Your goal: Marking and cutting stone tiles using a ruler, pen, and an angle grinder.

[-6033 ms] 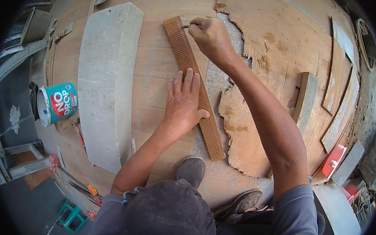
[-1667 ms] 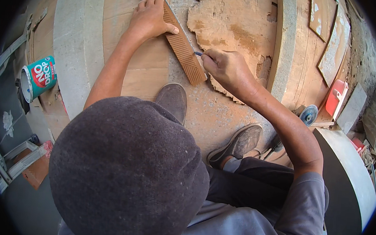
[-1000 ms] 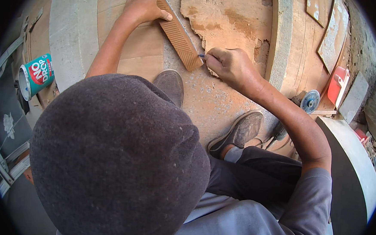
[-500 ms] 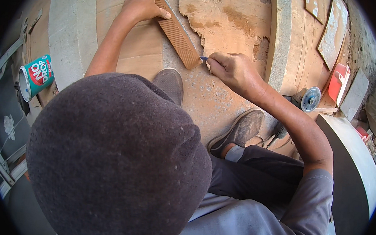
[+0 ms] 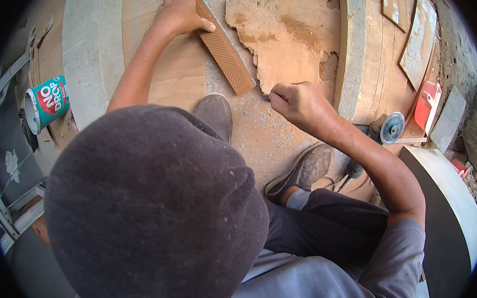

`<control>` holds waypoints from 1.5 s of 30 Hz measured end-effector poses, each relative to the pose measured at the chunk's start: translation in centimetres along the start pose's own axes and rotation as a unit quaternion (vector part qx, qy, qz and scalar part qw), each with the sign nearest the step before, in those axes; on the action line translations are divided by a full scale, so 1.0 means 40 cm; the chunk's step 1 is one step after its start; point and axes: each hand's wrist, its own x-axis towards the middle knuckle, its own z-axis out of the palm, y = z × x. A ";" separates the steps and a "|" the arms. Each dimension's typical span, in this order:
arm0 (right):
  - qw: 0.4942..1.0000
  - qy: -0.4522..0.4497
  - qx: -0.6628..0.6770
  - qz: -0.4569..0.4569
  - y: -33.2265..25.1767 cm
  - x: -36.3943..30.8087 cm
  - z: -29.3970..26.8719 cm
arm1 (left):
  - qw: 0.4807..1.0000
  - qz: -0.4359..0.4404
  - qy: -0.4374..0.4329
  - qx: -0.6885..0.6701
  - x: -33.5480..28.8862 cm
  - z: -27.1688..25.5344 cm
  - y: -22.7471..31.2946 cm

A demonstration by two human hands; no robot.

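The broken wooden sheet (image 5: 296,49), with its ragged left edge, is the broadest thing on the ground, and it lies as before, as do the wide grey block (image 5: 89,47) at the left and the narrower grey bar (image 5: 351,57) at the right. Between the block and the sheet, the ribbed brown strip (image 5: 227,58) slants toward the person, its far end beyond the top of the view; against the floor it appears not to have shifted. The teal bucket (image 5: 53,100) remains tipped on its side, and the disc tool (image 5: 393,127) rests beyond the right forearm. The left hand (image 5: 177,13) keeps its place, half spread with the thumb apart, pressed on top of the strip rather than wrapped round it. The right hand (image 5: 296,104) makes the clear change: half a second ago it is at the strip's near end, and now it stands apart, just beside that corner. It is closed in a fist round a small dark tool (image 5: 266,97), of which little more than the tip shows. The gap suggests that the stroke along the right-hand edge has run out, while the strip stays pinned.
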 end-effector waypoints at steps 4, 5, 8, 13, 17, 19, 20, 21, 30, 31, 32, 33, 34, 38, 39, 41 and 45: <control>0.996 0.054 0.064 0.039 -0.046 0.024 -0.065 | 0.996 0.027 0.075 -0.030 -0.030 0.027 -0.004; 0.992 0.070 0.085 0.063 -0.054 0.033 -0.083 | 0.996 0.028 0.086 -0.024 -0.039 0.039 -0.001; 0.980 0.113 0.145 0.076 -0.032 0.068 -0.097 | 0.972 -0.072 0.168 -0.145 -0.067 0.054 0.028; 0.917 0.069 0.362 0.156 -0.046 0.119 -0.083 | 0.916 -0.236 0.125 -0.298 -0.075 0.036 0.031; 0.899 0.041 0.404 0.162 -0.057 0.145 -0.058 | 0.892 -0.223 0.169 -0.356 -0.161 0.041 0.054; 0.918 -0.014 0.347 0.191 -0.094 0.178 -0.068 | 0.879 -0.187 0.171 -0.403 -0.246 -0.002 0.051; 0.918 -0.019 0.349 0.188 -0.099 0.207 -0.056 | 0.908 -0.068 0.150 -0.385 -0.282 -0.023 0.049; 0.925 -0.046 0.341 0.163 -0.117 0.242 -0.037 | 0.925 0.048 0.124 -0.355 -0.329 -0.055 0.038; 0.914 -0.138 0.363 0.115 -0.168 0.421 0.109 | 0.809 -0.136 -0.043 -0.570 -0.452 -0.024 -0.045; 0.908 -0.143 0.375 0.121 -0.176 0.424 0.114 | 0.808 -0.133 -0.045 -0.572 -0.458 -0.013 -0.054; 0.901 -0.147 0.388 0.127 -0.179 0.425 0.115 | 0.807 -0.161 -0.051 -0.566 -0.464 0.003 -0.062; 0.902 -0.143 0.387 0.129 -0.170 0.430 0.117 | 0.806 -0.189 -0.057 -0.559 -0.464 0.007 -0.063; 0.965 -0.027 0.246 0.093 -0.154 0.439 0.124 | 0.805 -0.184 -0.060 -0.560 -0.464 0.012 -0.063; 0.976 0.205 -0.064 0.036 -0.136 0.479 0.112 | 0.918 -0.255 0.022 -0.304 -0.499 0.058 -0.101; 0.976 0.190 -0.089 0.060 -0.119 0.484 0.113 | 0.951 -0.226 0.071 -0.199 -0.503 0.082 -0.100; 0.974 0.175 -0.116 0.088 -0.094 0.491 0.120 | 0.955 -0.221 0.049 -0.190 -0.512 0.128 -0.101; 0.969 0.179 -0.154 0.073 -0.117 0.515 0.146 | 0.961 -0.211 0.047 -0.170 -0.519 0.131 -0.116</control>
